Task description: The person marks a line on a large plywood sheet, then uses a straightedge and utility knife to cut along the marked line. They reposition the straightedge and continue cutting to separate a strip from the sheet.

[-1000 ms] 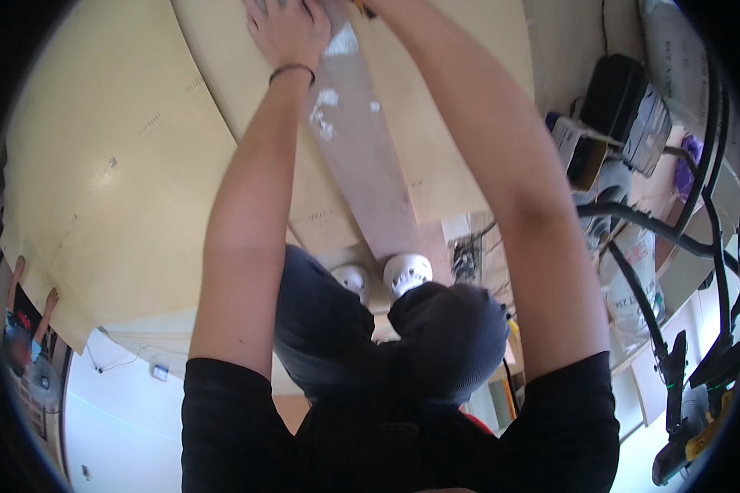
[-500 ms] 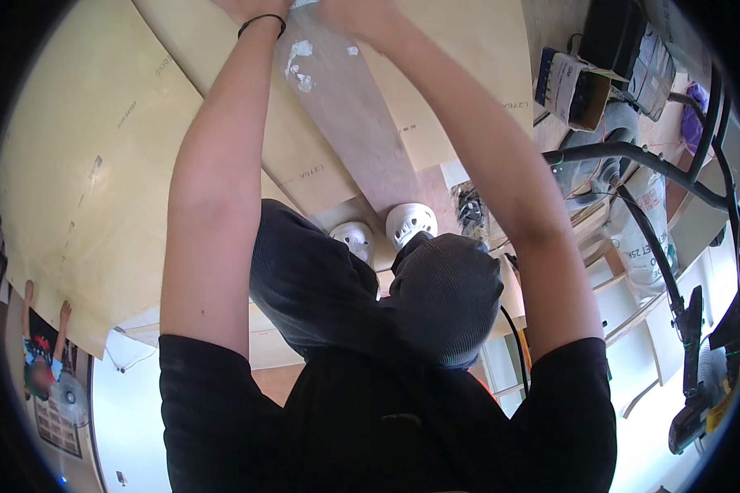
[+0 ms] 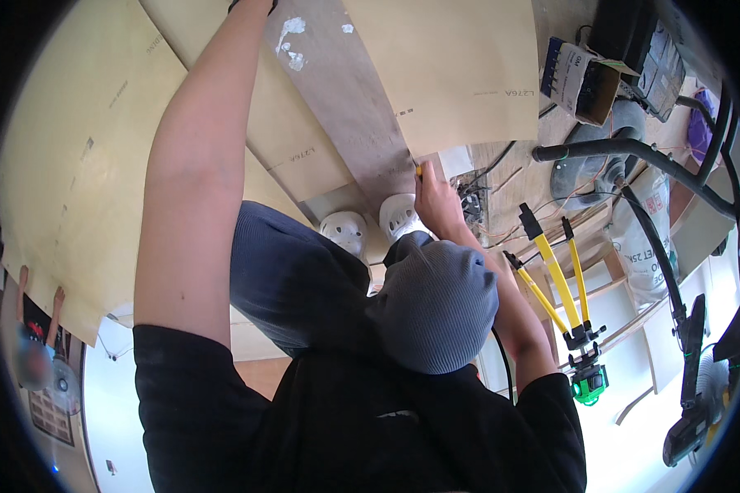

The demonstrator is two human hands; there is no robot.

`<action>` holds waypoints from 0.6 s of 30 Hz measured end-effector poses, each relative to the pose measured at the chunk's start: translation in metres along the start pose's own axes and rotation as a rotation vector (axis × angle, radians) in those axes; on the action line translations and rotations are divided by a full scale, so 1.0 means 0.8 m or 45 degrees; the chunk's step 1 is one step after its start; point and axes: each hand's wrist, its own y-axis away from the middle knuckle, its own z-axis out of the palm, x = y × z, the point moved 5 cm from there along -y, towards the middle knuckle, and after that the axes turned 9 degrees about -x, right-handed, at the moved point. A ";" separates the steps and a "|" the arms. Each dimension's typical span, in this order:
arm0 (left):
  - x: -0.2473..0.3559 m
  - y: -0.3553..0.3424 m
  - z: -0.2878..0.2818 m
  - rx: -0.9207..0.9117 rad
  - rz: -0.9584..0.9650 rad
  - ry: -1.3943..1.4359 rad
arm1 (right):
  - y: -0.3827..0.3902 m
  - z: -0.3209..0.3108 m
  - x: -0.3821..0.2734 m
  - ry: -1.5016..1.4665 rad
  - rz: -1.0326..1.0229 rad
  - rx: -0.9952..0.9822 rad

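The right hand (image 3: 437,200) pinches a yellow pencil (image 3: 419,171) against the grey floor strip (image 3: 349,107), at the tan protective sheet's (image 3: 460,66) lower edge, seemingly marking. The left hand reaches past that strip's far end, fingers unseen.

We're seeing the floor (image 3: 543,177) w/ tan sheets (image 3: 460,66) lying flat, a bare strip (image 3: 345,107) showing btwn them, cardboard box (image 3: 580,78) sitting nearby.

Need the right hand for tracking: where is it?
Head view, centre-right: the right hand sits at the brown plank's near end, just above the white shoes.
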 end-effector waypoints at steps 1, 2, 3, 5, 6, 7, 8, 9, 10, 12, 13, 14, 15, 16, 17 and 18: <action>0.001 0.001 -0.001 0.000 -0.003 -0.013 | 0.005 0.008 0.010 0.007 0.023 -0.032; 0.002 0.001 -0.001 -0.033 -0.026 -0.030 | 0.009 0.016 0.020 0.021 0.056 -0.051; 0.002 0.002 -0.002 -0.066 -0.051 -0.050 | 0.011 0.021 0.025 0.005 0.020 -0.011; 0.004 0.003 -0.007 -0.065 -0.037 -0.040 | 0.015 0.033 0.038 0.012 0.071 -0.011; 0.007 0.002 -0.011 -0.022 -0.001 -0.004 | 0.015 0.035 0.042 0.000 0.073 -0.019; 0.009 0.002 -0.015 0.028 0.021 0.035 | 0.019 0.034 0.042 0.012 0.067 0.028; 0.007 0.000 -0.012 -0.064 -0.041 -0.010 | 0.020 0.031 0.042 0.038 0.085 0.009; 0.006 0.000 -0.008 -0.166 -0.095 -0.059 | 0.024 0.027 0.038 0.044 0.107 -0.026; 0.004 -0.005 -0.006 -0.257 -0.151 -0.109 | 0.024 0.017 0.033 0.054 0.165 -0.070; 0.008 -0.007 -0.010 -0.268 -0.074 -0.030 | 0.031 -0.011 0.006 0.070 0.221 -0.116; 0.010 -0.006 -0.016 -0.189 -0.070 -0.063 | 0.016 -0.048 -0.033 0.063 -0.119 0.180; 0.012 -0.006 -0.019 -0.150 -0.062 -0.090 | 0.003 -0.080 -0.066 0.027 -0.300 0.333; 0.012 -0.006 -0.019 -0.149 -0.085 -0.065 | -0.014 -0.105 -0.092 0.016 -0.336 0.316; 0.011 -0.004 -0.018 -0.175 -0.107 -0.048 | -0.047 -0.132 -0.122 -0.053 -0.356 0.293; 0.010 -0.004 -0.018 -0.196 -0.123 -0.031 | -0.086 -0.162 -0.160 -0.141 -0.458 0.321; 0.010 -0.003 -0.020 -0.163 -0.112 -0.015 | -0.119 -0.192 -0.204 -0.203 -0.653 0.463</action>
